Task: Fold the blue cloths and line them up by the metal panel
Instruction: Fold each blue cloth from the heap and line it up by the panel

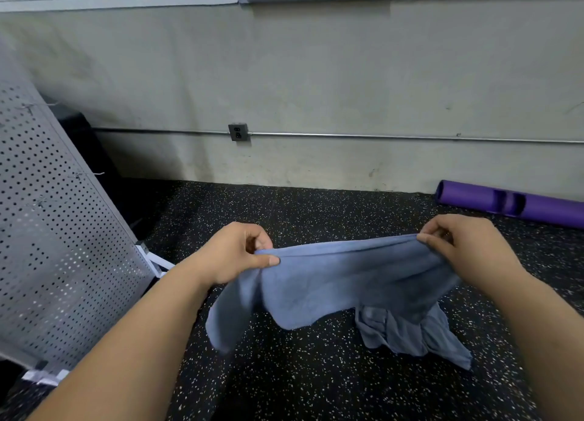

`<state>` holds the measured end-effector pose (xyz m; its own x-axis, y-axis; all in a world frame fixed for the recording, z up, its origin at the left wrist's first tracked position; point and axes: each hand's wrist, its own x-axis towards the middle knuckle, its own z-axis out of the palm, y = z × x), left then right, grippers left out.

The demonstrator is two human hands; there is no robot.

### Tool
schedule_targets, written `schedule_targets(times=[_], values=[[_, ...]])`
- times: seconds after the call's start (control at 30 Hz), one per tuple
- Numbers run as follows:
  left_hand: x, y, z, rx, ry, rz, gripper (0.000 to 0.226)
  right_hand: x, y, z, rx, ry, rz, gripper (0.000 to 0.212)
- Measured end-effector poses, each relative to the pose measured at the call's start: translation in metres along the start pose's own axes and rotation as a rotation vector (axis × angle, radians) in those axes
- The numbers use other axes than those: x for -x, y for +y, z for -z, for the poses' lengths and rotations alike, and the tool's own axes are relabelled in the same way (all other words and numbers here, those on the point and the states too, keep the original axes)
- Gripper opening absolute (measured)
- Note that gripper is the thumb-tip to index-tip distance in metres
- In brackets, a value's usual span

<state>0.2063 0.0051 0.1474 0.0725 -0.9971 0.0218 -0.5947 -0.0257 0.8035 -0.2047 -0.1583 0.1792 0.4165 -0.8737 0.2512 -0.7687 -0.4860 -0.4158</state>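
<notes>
On the speckled rubber floor [300, 373], at 5 o'clock in the view, a crumpled blue cloth [410, 335] lies unfolded. It sits partly beneath the blue towel [341, 281], which hangs in the air at 6 o'clock. The left hand [234, 253], at 7 o'clock, pinches one end of the towel's top edge between thumb and curled fingers. The right hand [464, 246], at 4 o'clock, pinches the other end, so the edge is stretched between them.

The perforated metal panel [57, 231] leans at 9 o'clock, and no folded cloth shows beside it. The task looks barely begun: this towel seems to need folding and placing, and then the crumpled one.

Farther off, a purple tube [512, 204] lies at 3 o'clock and a wall outlet [238, 132] sits at 11.
</notes>
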Motion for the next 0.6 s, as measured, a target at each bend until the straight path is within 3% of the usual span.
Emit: schedule_targets(times=[0.2,0.43,0.6], values=[[0.009,-0.005,0.011,0.026,0.037,0.010,0.016,0.004,0.007,-0.003,0.067,0.006,-0.022,0.025],[0.022,-0.023,0.027,-0.291,0.115,0.079,0.015,0.018,0.016,0.011,0.195,0.067,-0.160,0.031],[0.028,-0.028,0.033,-0.497,0.132,0.197,0.016,0.022,0.030,0.012,0.203,0.045,-0.198,0.021]])
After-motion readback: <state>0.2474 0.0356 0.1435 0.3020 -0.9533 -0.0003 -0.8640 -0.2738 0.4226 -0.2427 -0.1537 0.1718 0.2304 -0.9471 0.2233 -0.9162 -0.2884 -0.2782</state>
